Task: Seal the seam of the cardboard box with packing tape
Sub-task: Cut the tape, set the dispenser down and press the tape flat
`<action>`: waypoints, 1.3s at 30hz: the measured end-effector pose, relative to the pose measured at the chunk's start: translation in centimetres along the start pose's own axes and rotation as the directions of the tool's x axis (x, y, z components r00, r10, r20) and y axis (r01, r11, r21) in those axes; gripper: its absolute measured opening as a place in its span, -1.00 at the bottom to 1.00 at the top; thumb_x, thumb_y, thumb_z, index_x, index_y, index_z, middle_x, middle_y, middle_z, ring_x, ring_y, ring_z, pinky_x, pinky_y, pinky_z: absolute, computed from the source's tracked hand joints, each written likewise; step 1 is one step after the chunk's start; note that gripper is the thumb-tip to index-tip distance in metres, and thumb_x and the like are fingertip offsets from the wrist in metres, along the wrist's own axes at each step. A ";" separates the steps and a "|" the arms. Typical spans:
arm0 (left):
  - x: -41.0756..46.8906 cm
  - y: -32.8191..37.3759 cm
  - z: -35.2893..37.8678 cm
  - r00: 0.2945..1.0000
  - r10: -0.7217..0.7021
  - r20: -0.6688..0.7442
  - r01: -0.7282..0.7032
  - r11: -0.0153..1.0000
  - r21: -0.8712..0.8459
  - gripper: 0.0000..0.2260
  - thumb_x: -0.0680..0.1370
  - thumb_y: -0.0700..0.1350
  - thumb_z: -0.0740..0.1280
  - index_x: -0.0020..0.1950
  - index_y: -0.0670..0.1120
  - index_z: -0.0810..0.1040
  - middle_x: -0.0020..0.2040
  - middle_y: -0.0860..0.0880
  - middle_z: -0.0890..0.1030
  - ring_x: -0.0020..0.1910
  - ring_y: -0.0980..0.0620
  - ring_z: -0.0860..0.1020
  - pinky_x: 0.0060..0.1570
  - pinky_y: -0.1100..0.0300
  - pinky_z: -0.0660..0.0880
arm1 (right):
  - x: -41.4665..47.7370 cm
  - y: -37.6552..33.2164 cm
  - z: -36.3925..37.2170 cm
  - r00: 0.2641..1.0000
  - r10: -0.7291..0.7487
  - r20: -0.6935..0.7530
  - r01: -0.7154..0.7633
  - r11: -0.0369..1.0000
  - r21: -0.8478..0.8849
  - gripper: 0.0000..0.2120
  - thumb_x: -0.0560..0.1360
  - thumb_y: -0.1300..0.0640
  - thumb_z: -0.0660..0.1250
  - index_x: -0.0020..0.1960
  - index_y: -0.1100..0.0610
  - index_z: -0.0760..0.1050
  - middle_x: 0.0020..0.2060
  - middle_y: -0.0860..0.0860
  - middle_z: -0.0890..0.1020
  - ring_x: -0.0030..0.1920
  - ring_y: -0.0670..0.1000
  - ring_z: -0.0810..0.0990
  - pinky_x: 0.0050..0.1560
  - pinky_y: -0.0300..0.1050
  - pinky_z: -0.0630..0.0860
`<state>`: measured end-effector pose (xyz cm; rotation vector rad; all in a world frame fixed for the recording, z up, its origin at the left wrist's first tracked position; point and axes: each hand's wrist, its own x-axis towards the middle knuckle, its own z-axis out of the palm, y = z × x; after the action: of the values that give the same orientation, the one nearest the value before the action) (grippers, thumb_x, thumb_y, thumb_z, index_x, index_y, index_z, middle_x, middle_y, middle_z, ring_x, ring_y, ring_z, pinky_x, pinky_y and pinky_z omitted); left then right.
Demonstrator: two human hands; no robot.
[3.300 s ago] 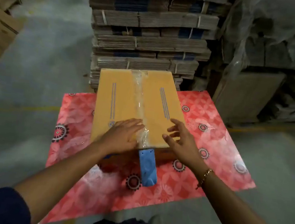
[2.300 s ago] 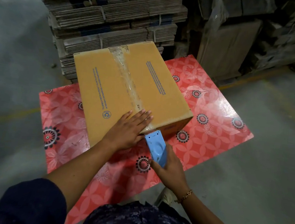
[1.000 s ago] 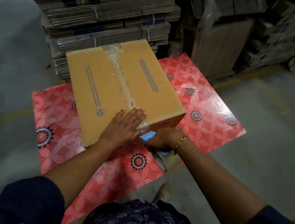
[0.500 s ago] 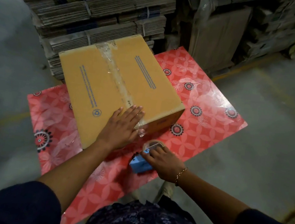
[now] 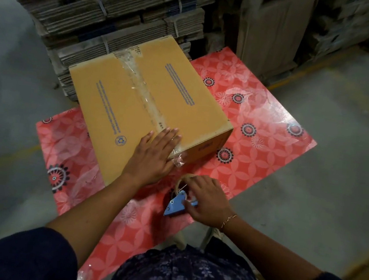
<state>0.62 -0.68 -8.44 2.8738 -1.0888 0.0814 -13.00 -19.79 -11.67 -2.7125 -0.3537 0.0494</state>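
On the left half of a red floral table cover [image 5: 269,135] sits a closed cardboard box [image 5: 113,108], turned at an angle to the table edge, with blue print lines and a recycling mark on its top flaps. Behind it stand stacks of flattened, strapped cardboard [image 5: 106,9]. A strip of clear packing tape [image 5: 143,89] runs along the box's centre seam from the far edge to the near edge, wrinkled in places; its loose end hangs crumpled over the near top edge and down the front face. The left hand [image 5: 154,154] lies palm down on the box top at the near end of the seam, fingers straight and close together, covering the tape end there; its forearm reaches out from a dark sleeve [image 5: 27,257]. To the right of that hand and nearer the person, the tape dispenser [image 5: 177,204], blue with a roll of tape mounted on it, rests on the table cover just in front of the box and apart from it. The right hand [image 5: 206,202] curls over the dispenser from the right, fingers bent around the roll and body; a thin bracelet [image 5: 228,219] circles the wrist. Grey concrete floor [image 5: 335,180] surrounds the table on the right.
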 end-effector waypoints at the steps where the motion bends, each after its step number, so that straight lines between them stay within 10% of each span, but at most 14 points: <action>1: 0.0 0.0 0.1 1.000 0.000 0.000 0.000 1.000 -0.001 -0.42 0.64 0.19 0.05 0.63 0.00 0.18 0.65 0.01 0.18 0.62 0.03 0.17 0.52 -0.15 0.18 | 0.7 -0.5 -0.9 0.988 0.153 -0.027 -0.143 0.965 0.220 -0.58 0.48 -0.15 0.30 0.24 0.05 0.50 0.04 0.00 0.59 0.04 0.04 0.54 0.03 -0.02 0.49; 5: 0.0 -0.1 0.2 1.000 0.005 0.000 -0.005 1.000 0.011 -0.42 0.65 0.19 0.09 0.63 0.00 0.18 0.66 0.01 0.18 0.62 0.03 0.18 0.51 -0.15 0.19 | 5.1 -0.9 -3.3 0.774 0.583 0.247 -0.417 0.175 0.892 -0.82 0.52 -0.06 0.39 -0.10 0.05 0.59 -0.18 -0.02 0.66 -0.20 -0.05 0.59 -0.18 -0.16 0.52; 7: 0.1 -0.1 0.2 1.000 0.008 0.005 -0.008 1.000 0.015 -0.42 0.65 0.19 0.08 0.63 0.00 0.17 0.66 0.01 0.17 0.62 0.03 0.17 0.51 -0.15 0.20 | 6.6 -0.5 -3.4 0.754 0.582 0.306 -0.410 0.053 0.911 -0.83 0.53 0.02 0.42 -0.18 0.09 0.57 -0.28 0.00 0.61 -0.30 -0.06 0.54 -0.31 -0.20 0.47; 21: 0.3 -0.2 0.5 1.000 0.007 0.017 -0.008 1.000 0.010 -0.40 0.64 0.22 0.08 0.64 0.00 0.14 0.66 0.00 0.17 0.63 0.03 0.16 0.52 -0.14 0.17 | 7.4 0.7 -1.3 0.811 0.576 0.104 -0.384 0.390 0.837 -0.81 0.54 0.12 0.42 -0.23 0.10 0.53 -0.40 -0.05 0.52 -0.36 -0.07 0.45 -0.30 -0.17 0.43; 30: 0.0 -0.6 -0.2 0.995 0.047 0.089 -0.041 0.997 -0.060 -0.11 0.43 0.32 0.26 0.66 0.02 0.01 0.69 0.03 0.01 0.65 0.07 -0.02 0.55 -0.17 0.05 | 7.6 0.1 0.0 0.783 0.622 0.028 -0.368 0.427 0.826 -0.81 0.54 0.05 0.41 -0.15 0.15 0.56 -0.36 -0.10 0.56 -0.35 -0.13 0.47 -0.31 -0.20 0.44; 39: 0.6 0.8 0.7 0.990 -0.054 -0.131 0.050 0.998 -0.026 -0.49 0.65 0.25 0.10 0.50 0.01 0.41 0.57 0.02 0.38 0.54 0.03 0.34 0.42 -0.12 0.26 | 7.6 0.3 0.0 0.808 0.588 -0.015 -0.355 0.507 0.785 -0.85 0.55 0.09 0.38 -0.16 0.11 0.53 -0.37 -0.15 0.52 -0.34 -0.16 0.45 -0.28 -0.11 0.44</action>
<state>0.56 -1.79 -9.10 2.8279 -0.9842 0.2505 -5.57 -18.13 -11.66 -1.8323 0.4540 -0.0334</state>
